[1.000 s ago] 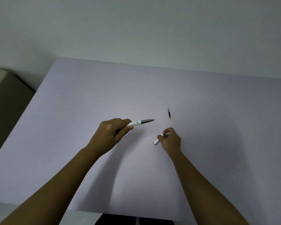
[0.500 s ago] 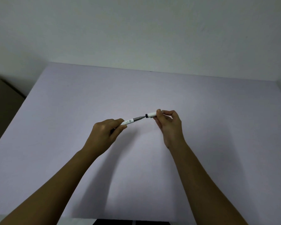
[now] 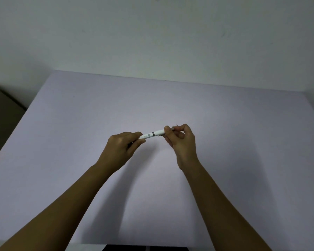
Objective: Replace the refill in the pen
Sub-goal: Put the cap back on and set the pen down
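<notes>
Hands (image 3: 124, 144) (image 3: 181, 140) grip pen (image 3: 153, 134) between them.

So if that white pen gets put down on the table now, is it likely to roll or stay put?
The pen looks like a slim round barrel, so on the flat table it could roll. A small dark part below the barrel beside the right hand, possibly a clip, might stop it. It is probably stiff and light: both hands, including the left hand, hold it by the fingertips.

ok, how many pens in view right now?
1. A white pen is held above the table, the left hand gripping one end and the right hand the other. Its right end is hidden by fingers; no other pen shows.
</notes>
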The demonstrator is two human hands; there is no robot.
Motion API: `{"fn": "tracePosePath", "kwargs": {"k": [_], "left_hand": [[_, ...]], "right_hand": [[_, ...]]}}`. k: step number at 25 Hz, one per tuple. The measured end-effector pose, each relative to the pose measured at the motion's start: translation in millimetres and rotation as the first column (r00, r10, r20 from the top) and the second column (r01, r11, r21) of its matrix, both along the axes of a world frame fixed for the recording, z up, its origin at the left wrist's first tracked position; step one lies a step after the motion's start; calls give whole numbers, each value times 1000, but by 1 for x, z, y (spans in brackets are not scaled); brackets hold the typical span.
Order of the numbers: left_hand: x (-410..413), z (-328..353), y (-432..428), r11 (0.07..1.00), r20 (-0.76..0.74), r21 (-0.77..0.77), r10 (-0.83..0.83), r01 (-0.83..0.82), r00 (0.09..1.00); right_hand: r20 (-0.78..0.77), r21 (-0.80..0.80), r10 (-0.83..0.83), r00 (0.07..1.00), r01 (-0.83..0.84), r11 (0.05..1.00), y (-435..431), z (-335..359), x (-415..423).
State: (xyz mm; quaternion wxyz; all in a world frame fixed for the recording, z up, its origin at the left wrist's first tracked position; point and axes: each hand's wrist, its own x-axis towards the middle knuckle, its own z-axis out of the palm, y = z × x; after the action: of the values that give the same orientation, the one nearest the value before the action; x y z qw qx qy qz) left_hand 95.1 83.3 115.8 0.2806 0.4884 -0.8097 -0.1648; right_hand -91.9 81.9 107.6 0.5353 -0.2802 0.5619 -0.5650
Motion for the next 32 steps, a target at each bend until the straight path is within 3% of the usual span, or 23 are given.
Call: {"fn": "tracePosePath", "kwargs": {"k": [6,9,12,13,16,21,23,29,32], "left_hand": [[-10,-13,-1,996,49,74,-52,48,997],[-23,-27,-5,958,93,266,-134,105,987],[-39,-53,-8,895,117,442,-123,59,986],[-45,-64,-10,877,127,481,-92,20,988],[-62,-94,-21,805,124,581,60,-121,990],[-92,-119,-57,791,164,536,243,-293,956],[-102,-124,-67,801,207,503,252,-324,945],[-117,-140,-70,837,227,435,255,-332,940],[-117,-143,-67,846,243,406,263,-344,934]], "right_hand": [[-95,29,-7,995,10,1000,-4,-15,-6],[-257,98,8,966,18,995,-9,-32,-16],[-353,178,79,932,-16,984,-13,-56,-27],[-454,204,107,885,-13,979,-15,-66,-33],[-763,268,207,612,9,963,-25,-98,-57],[-804,326,329,496,-97,941,-49,-125,-70],[-797,337,350,492,-118,934,-59,-129,-63],[-692,363,321,647,-73,929,-64,-135,-38],[-686,354,297,665,-51,934,-62,-135,-34]]}}
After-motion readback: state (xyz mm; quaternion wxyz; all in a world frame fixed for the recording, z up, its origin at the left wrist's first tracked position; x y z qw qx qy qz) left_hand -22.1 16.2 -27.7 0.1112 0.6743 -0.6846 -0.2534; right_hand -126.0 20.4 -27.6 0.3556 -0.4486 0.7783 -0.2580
